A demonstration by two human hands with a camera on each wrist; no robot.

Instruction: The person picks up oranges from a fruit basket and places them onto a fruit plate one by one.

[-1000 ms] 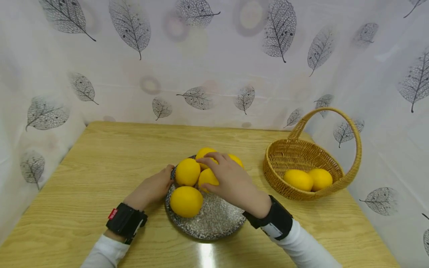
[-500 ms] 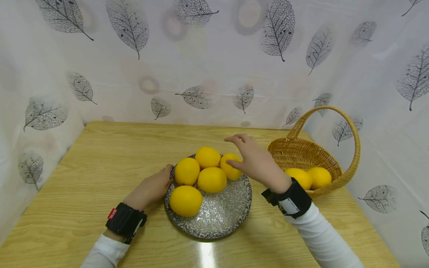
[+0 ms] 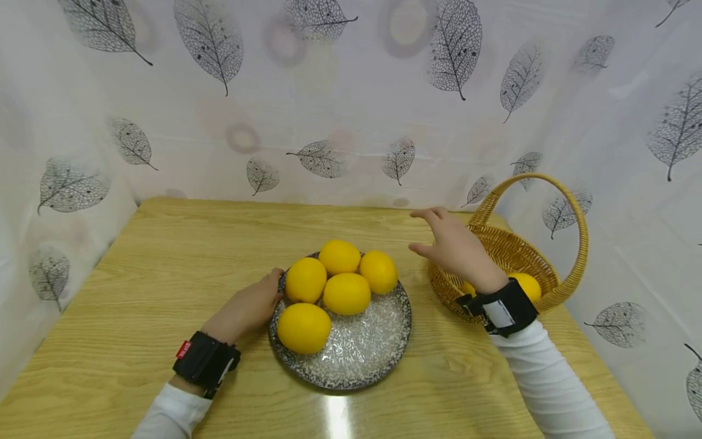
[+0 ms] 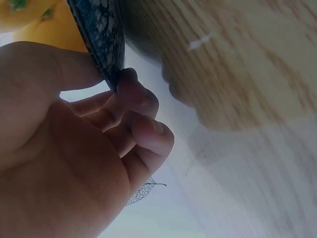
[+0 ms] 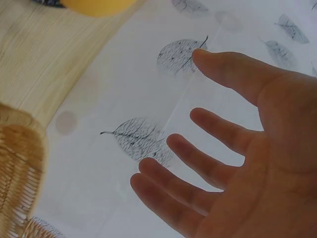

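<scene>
No readable text anywhere — wristband tags too small.

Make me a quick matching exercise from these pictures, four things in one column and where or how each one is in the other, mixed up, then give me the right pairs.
Things:
1. left hand
2. right hand
3. five lemons
4. wicker basket

Places or states:
A. piled on the speckled plate
B. at the table's right side, with lemons inside
C. pinches the plate's left rim
D. fingers spread, holding nothing, over the basket's near-left rim

Pairs: 1-C, 2-D, 3-A, 4-B
</scene>
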